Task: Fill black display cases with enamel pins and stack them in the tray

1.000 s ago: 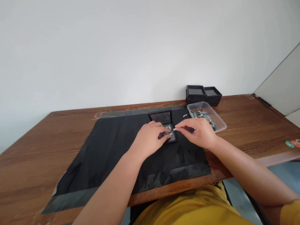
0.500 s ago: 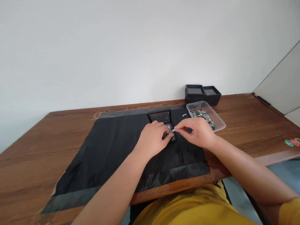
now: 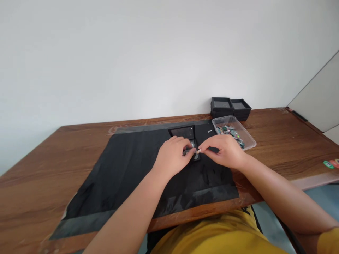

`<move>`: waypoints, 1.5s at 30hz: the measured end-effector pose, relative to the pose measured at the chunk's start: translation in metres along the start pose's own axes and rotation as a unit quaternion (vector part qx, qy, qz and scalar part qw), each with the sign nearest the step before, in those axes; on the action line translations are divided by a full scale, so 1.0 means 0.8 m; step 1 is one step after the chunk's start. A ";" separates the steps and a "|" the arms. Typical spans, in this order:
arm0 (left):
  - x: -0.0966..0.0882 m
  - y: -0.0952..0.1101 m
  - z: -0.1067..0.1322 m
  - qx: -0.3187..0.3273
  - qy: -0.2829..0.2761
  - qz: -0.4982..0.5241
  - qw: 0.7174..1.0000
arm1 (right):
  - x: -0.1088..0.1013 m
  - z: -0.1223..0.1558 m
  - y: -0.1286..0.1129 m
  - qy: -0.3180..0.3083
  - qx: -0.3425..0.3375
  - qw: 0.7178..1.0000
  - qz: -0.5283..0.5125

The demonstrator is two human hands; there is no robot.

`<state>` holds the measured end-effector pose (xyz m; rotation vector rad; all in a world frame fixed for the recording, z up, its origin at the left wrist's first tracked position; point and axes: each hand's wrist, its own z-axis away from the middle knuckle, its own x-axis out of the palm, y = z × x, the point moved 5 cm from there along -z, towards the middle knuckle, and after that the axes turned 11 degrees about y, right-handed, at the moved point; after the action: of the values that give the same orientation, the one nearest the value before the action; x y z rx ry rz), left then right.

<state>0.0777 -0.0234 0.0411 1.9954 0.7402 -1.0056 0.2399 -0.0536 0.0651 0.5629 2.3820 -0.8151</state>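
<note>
A small black case (image 3: 196,157) lies on the black mat with its framed lid (image 3: 184,132) raised at the back. My left hand (image 3: 172,153) rests over the case, thumb and fingers closed near its inside; what they grip is mostly hidden. From the right, my right hand (image 3: 225,150) pinches a tiny pale piece (image 3: 198,151) between thumb and forefinger, right beside the left thumb tip. The piece is too small to name. Beyond the right hand, a small white scrap (image 3: 209,131) lies on the mat.
A clear plastic tub (image 3: 249,141) of small colourful packets stands behind my right hand. Stacked black cases (image 3: 221,106) stand against the wall. The black mat (image 3: 127,169) is taped to the wooden table (image 3: 275,137). Round colourful pieces (image 3: 328,164) lie far right.
My right fingertips have shifted slightly down with the pale piece, close to the left thumb. A greyish item visible between the left fingers earlier is now less visible. The view has tilted slightly.
</note>
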 end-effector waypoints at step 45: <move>-0.014 0.010 0.007 -0.014 -0.002 0.387 0.922 | -0.016 -0.007 -0.023 0.087 -0.087 0.992 -0.026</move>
<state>0.0761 -0.0341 0.0515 1.9855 -0.0724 -0.5112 0.2378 -0.0658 0.0840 0.5212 2.6041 -0.5938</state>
